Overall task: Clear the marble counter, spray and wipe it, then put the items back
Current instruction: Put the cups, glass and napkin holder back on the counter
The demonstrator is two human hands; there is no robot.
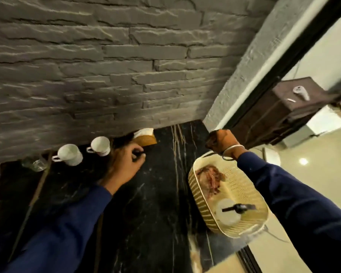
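Note:
The black marble counter (pixel 158 194) runs along a grey stone wall. Against the wall stand two white cups (pixel 69 154) (pixel 99 145) and a woven tissue holder (pixel 145 137). My left hand (pixel 126 162) hovers over the counter just right of the cups, fingers loosely curled, nothing seen in it. My right hand (pixel 220 140) is a fist shut on the handle of a cream plastic basket (pixel 244 194), which hangs tilted at the counter's right edge. In the basket lie a brown cloth (pixel 211 177) and a white spray bottle (pixel 229 210) with a black trigger.
A clear glass (pixel 34 164) stands at the far left by the wall. A black-framed glass partition (pixel 268 79) borders the counter on the right, and beyond it are a brown box (pixel 283 107) and a glossy floor. A wooden strip (pixel 37 186) crosses the counter's left part.

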